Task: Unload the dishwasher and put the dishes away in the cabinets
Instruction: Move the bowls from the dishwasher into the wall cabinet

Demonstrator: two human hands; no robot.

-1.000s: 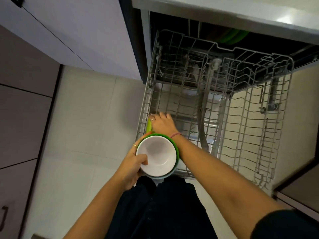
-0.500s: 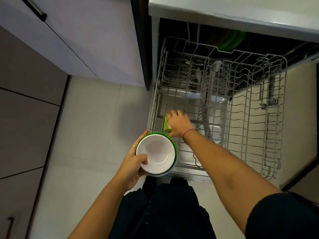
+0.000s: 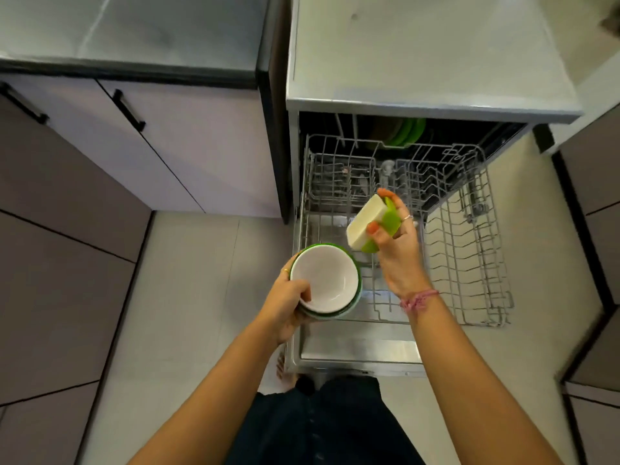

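1. Pale floor tiles [image 3: 188, 297] surround the open dishwasher, whose wire rack [image 3: 469, 263] is pulled out before you.
2. Your left hand [image 3: 285, 307] grips stacked bowls [image 3: 323, 280], thumb hooked over the rim; your right hand [image 3: 399, 243] pinches a rectangular green-and-white dish [image 3: 369, 221], tilted above the rack.
3. Risk: stacking one-handed, the tilted dish may slip, or the bowls may tip from that thumb hold.
4. Obstacles: the lowered door [image 3: 359, 352] at your legs; green plates [image 3: 404, 132] stand deep inside; handled cabinets [image 3: 188, 139] lie left.
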